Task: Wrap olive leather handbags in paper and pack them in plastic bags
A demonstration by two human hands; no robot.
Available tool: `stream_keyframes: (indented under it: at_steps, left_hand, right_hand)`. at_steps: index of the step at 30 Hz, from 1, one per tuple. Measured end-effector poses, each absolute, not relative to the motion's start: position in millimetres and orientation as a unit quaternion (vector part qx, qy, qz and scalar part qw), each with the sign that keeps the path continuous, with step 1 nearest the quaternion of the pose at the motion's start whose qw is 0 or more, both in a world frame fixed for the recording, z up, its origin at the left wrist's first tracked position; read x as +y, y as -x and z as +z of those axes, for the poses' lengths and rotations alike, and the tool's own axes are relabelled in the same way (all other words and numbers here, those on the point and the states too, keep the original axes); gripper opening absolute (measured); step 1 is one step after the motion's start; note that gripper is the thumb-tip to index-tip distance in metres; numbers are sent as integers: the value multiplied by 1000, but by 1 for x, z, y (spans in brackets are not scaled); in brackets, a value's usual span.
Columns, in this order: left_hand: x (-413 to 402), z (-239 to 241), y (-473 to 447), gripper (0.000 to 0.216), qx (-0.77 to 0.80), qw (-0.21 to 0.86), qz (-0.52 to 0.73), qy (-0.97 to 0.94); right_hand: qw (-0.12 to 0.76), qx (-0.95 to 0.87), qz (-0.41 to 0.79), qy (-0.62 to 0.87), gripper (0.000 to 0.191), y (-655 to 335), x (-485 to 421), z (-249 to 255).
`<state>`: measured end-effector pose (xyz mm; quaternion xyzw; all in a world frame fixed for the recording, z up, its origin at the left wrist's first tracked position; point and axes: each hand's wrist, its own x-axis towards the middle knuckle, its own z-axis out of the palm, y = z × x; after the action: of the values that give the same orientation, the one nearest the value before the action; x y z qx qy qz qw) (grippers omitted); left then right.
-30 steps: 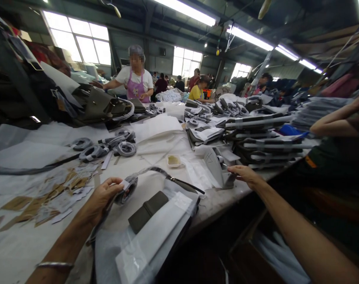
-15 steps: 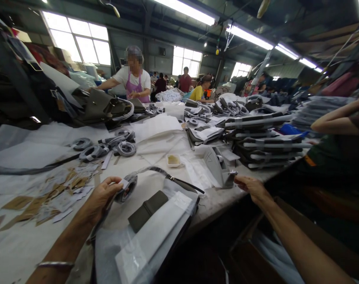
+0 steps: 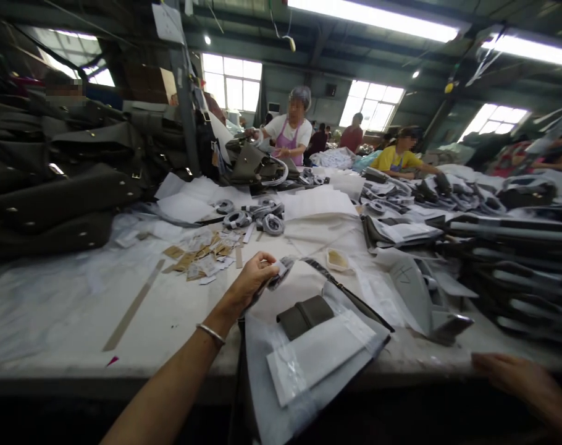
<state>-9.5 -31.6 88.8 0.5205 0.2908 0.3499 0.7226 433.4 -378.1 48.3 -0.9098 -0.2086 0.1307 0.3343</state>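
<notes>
My left hand (image 3: 257, 275) is closed, thumb and fingers pinching a plastic-wrapped coiled strap (image 3: 281, 272) with a small white piece at the fingertips. Below it, a dark olive bag (image 3: 318, 402) lies flat at the table edge, covered by translucent wrapping. On top rest an olive folded piece (image 3: 305, 316) and a white packet (image 3: 320, 355) under clear plastic. A dark strap with metal fittings (image 3: 350, 287) curves along the bag's far side. At lower right, my right hand (image 3: 517, 377) is blurred beside the table edge, apart from the grey tape dispenser (image 3: 408, 290); its grip is unclear.
Paper tags (image 3: 204, 256) are scattered left of my hand, near several wrapped coils (image 3: 272, 224). A shallow dish (image 3: 337, 259) sits beyond the bag. Stacked bags (image 3: 517, 278) stand right, more bags (image 3: 58, 191) far left. A co-worker in a purple apron (image 3: 288, 136) works across the table.
The view has swung left. My right hand has left the front of the tape dispenser and moved down toward me. My left hand still holds the coiled strap.
</notes>
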Motion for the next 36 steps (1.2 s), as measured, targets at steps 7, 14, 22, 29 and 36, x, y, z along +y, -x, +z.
stream_keyframes:
  at_steps: [7, 14, 22, 29, 36]
  left_hand:
    - [-36, 82, 7, 40, 268, 705, 359, -550]
    - [-45, 83, 7, 32, 269, 653, 379, -598]
    - [-49, 83, 13, 28, 245, 628, 383, -631]
    - [-48, 80, 14, 27, 230, 632, 373, -639]
    - [-46, 75, 19, 30, 259, 639, 363, -626]
  right_hand:
    - [467, -244, 174, 832, 41, -317, -313, 120]
    - [473, -509, 396, 601, 80, -162, -199, 155]
    - [506, -545, 366, 559, 47, -126, -143, 128]
    - [519, -516, 339, 592, 54, -134, -126, 104]
    - [538, -487, 382, 573, 60, -129, -124, 91]
